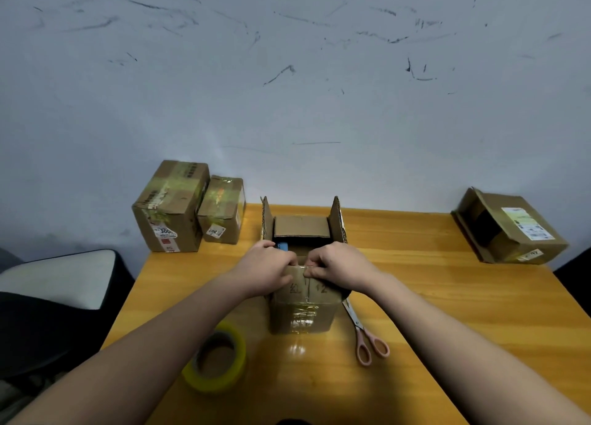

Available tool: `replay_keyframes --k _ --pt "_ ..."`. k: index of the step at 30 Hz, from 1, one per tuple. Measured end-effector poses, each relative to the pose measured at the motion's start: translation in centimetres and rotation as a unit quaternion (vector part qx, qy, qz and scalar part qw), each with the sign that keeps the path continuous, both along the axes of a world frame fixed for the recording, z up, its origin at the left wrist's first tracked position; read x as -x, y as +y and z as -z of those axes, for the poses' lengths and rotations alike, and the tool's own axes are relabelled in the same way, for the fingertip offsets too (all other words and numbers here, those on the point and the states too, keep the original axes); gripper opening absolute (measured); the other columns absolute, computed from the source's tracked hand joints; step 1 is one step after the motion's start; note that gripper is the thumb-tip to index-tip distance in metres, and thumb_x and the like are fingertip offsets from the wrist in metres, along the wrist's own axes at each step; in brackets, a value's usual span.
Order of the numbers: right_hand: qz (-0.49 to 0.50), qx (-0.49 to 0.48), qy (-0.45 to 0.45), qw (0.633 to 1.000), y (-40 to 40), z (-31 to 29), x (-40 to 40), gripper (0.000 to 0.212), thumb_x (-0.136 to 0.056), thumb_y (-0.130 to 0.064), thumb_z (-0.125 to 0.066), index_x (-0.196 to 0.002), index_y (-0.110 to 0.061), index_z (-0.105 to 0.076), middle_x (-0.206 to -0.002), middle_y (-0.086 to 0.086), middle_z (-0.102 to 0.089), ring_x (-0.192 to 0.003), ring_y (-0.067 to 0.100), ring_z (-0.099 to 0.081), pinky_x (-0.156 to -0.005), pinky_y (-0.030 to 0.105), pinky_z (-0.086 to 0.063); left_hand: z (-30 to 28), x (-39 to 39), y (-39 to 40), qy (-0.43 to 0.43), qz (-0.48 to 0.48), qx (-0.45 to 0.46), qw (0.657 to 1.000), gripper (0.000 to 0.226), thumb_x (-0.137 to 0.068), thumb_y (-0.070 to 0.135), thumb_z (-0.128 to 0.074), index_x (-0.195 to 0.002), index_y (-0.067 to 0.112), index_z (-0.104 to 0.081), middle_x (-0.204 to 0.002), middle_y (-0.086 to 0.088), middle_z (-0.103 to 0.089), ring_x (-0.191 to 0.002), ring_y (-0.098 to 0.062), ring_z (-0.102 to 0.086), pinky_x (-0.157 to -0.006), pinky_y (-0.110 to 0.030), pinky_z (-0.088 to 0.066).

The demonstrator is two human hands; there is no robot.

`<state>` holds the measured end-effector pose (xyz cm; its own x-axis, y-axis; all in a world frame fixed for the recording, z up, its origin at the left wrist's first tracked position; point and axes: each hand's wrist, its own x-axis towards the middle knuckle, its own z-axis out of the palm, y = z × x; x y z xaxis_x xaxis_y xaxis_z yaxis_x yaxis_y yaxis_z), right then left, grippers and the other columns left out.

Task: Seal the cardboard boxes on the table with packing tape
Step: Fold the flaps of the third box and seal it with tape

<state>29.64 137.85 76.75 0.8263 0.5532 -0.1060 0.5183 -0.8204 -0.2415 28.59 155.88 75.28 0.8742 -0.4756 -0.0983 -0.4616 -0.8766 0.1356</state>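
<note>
Where the near flap folds over the rim of the open brown cardboard box (303, 300), both hands meet in a grip on it: the left hand (267, 269) curls its fingers over the flap's top edge with the thumb pressed to the front face, and the right hand (337, 266) does the same just beside it, fingertips pinching the cardboard at the middle seam. The two hands nearly touch. This box stands at the centre of the yellow wooden tabletop (447, 296), its left and right flaps upright and its far flap tilted inward; a small blue object (282, 246) shows inside, just past the left hand's knuckles. Clear tape already shines on the box's near face, below handwritten marks.

Near and left of the box, under the left forearm, lies a roll of yellowish packing tape (217, 359), flat on the tabletop. Right of the box, a pair of pink-handled scissors (364, 335) lies with its blades pointing toward the box's near right corner.

At the far left corner stand two taped cardboard boxes touching each other, a taller one (169, 207) and a smaller one (222, 210), both with labels. Well apart, at the far right edge, a flatter labelled cardboard box (511, 229) lies tilted. A scuffed pale wall (287, 72) rises behind.
</note>
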Motion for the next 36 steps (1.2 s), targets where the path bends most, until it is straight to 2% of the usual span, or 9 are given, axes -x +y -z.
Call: replay_keyframes --k 8,12,18,21,24,27,31,33,36 --pt "-0.005 0.030 -0.014 0.999 0.2 -0.7 -1.3 0.028 -0.094 -0.041 -0.056 -0.073 -0.027 -0.044 -0.077 -0.007 -0.051 -0.076 0.018 -0.049 -0.057 0.028 -0.031 -0.4 -0.7 -0.3 -0.029 -0.022 -0.017 0.999 0.024 -0.095 0.030 -0.048 -0.116 0.023 -0.056 -0.109 0.003 -0.067 -0.107 -0.015 -0.058 -0.115 -0.032 -0.017" --pt "-0.024 0.053 -0.005 0.998 0.5 -0.4 -1.9 0.024 -0.093 -0.042 -0.055 -0.104 -0.023 -0.063 -0.099 0.001 -0.066 -0.092 0.021 -0.061 -0.066 0.028 -0.040 -0.2 -0.6 -0.6 -0.035 -0.023 -0.030 0.999 0.023 -0.096 0.030 -0.046 -0.115 0.021 -0.056 -0.105 0.003 -0.068 -0.104 -0.015 -0.059 -0.115 -0.031 -0.015" --pt "-0.034 0.038 -0.028 0.998 -0.1 0.2 -1.7 0.032 -0.096 -0.039 -0.051 -0.120 -0.020 -0.060 -0.106 0.005 -0.069 -0.098 0.025 -0.063 -0.070 0.029 -0.040 0.9 0.2 -0.4 -0.124 0.008 0.008 0.992 0.035 -0.093 0.032 -0.051 -0.126 0.020 -0.055 -0.117 0.003 -0.063 -0.116 -0.014 -0.054 -0.118 -0.034 -0.016" --pt "-0.034 0.057 -0.106 0.992 -0.4 0.7 -0.6 0.041 -0.096 -0.041 -0.047 -0.133 -0.022 -0.051 -0.120 0.003 -0.065 -0.113 0.024 -0.058 -0.092 0.035 -0.039 1.6 1.1 0.2 -0.182 0.021 0.067 0.981 0.045 -0.087 0.030 -0.060 -0.130 0.018 -0.054 -0.128 0.000 -0.058 -0.125 -0.016 -0.050 -0.116 -0.039 -0.023" --pt "0.002 -0.056 -0.192 0.980 -0.7 1.3 1.1 0.037 -0.092 -0.035 -0.053 -0.126 -0.019 -0.057 -0.121 -0.002 -0.062 -0.113 0.018 -0.054 -0.092 0.032 -0.038 1.9 2.3 1.5 -0.221 -0.018 0.150 0.964 0.050 -0.088 0.035 -0.054 -0.134 0.018 -0.048 -0.136 -0.002 -0.050 -0.129 -0.017 -0.045 -0.112 -0.039 -0.028" --pt "-0.054 -0.213 -0.288 0.932 0.1 2.0 3.7 0.017 -0.090 -0.023 -0.054 -0.099 -0.015 -0.065 -0.092 -0.002 -0.064 -0.082 0.012 -0.056 -0.070 0.020 -0.037 3.1 4.5 3.7 -0.257 -0.074 0.224 0.937 0.036 -0.090 0.036 -0.047 -0.118 0.014 -0.053 -0.120 -0.006 -0.053 -0.113 -0.018 -0.049 -0.096 -0.033 -0.039" --pt "-0.145 -0.182 -0.160 0.959 3.8 5.5 6.7 0.023 -0.091 -0.028 -0.046 -0.093 -0.018 -0.066 -0.079 -0.004 -0.068 -0.068 0.014 -0.063 -0.056 0.027 -0.052 8.0 7.9 7.5 -0.125 -0.142 0.160 0.969 0.024 -0.088 0.037 -0.036 -0.101 0.019 -0.046 -0.099 0.002 -0.047 -0.089 -0.019 -0.050 -0.076 -0.033 -0.039" --pt "-0.110 -0.102 -0.046 0.988 6.2 7.5 7.4 0.031 -0.095 -0.034 -0.037 -0.103 -0.020 -0.064 -0.089 -0.001 -0.070 -0.078 0.020 -0.067 -0.064 0.036 -0.055 9.9 8.9 8.7 0.019 -0.159 0.036 0.986 0.035 -0.087 0.043 -0.030 -0.110 0.023 -0.047 -0.112 0.002 -0.049 -0.103 -0.019 -0.051 -0.085 -0.032 -0.035" --pt "0.011 -0.031 0.064 0.997 9.1 10.9 7.5 0.027 -0.097 -0.031 -0.041 -0.108 -0.021 -0.063 -0.103 0.005 -0.070 -0.094 0.028 -0.065 -0.070 0.035 -0.049 11.7 9.7 9.6 0.194 -0.126 -0.103 0.967 0.053 -0.088 0.054 -0.043 -0.132 0.023 -0.041 -0.135 -0.002 -0.045 -0.124 -0.023 -0.045 -0.105 -0.037 -0.029"
